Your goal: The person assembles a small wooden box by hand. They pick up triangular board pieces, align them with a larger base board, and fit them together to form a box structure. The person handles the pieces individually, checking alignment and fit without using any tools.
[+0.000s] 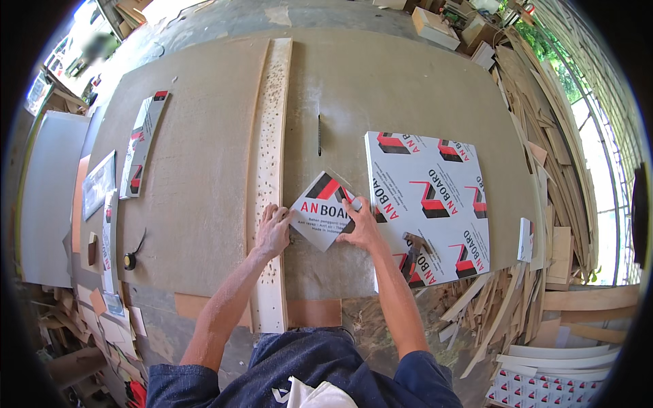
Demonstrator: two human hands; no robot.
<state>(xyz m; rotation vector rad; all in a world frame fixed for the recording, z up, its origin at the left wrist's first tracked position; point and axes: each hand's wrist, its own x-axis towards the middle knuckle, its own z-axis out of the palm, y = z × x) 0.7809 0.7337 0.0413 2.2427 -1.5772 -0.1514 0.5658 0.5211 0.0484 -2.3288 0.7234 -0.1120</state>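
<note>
A small square white board piece [316, 217] with a red and black printed logo is turned cornerwise in front of me. My right hand [362, 228] grips its right side, thumb and fingers on the printed face; a small pale thing at the fingertips is too small to name. My left hand [273, 231] is closed at the piece's left corner, fingers bent, beside a long pale strip [272, 136] dotted with holes. Right of my hands lies a large printed white board [432, 177], with a hammer [412, 255] on its near part. A thin dark blade-like tool [319, 134] lies beyond the piece.
The brown worktable [197, 136] carries narrow printed strips [144, 143] at its left. A tape measure [130, 260] and a small wooden block [92, 249] lie near there. Wood offcuts [544, 136] pile up along the right, with more scraps on the floor.
</note>
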